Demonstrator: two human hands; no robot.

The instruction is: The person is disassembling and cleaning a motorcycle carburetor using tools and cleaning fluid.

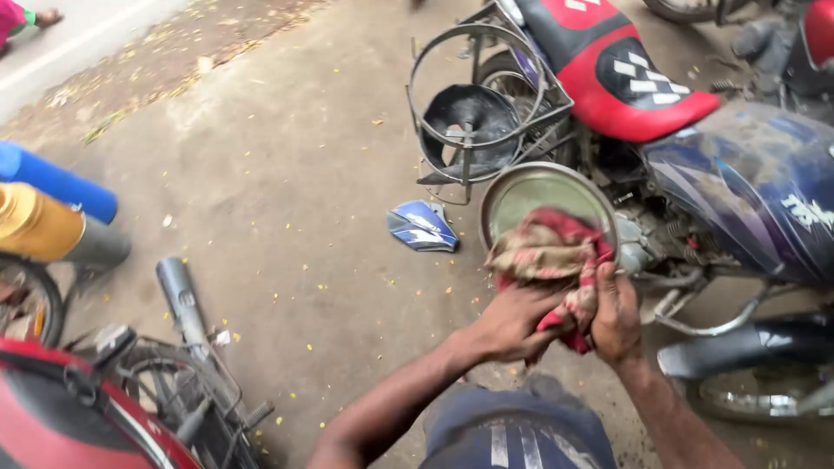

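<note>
Red-and-tan patterned rag, blue tank, red-black checkered seat.

The ground was bare grey concrete, dusty, with small yellow petals scattered over it. A blue panel lay flat on it, just to the left of the hands and a little beyond them. A motorcycle stood on it beyond the hands and to their right. Another motorcycle stood well to their left. Dry leaves lay far beyond, near the road edge.
</note>
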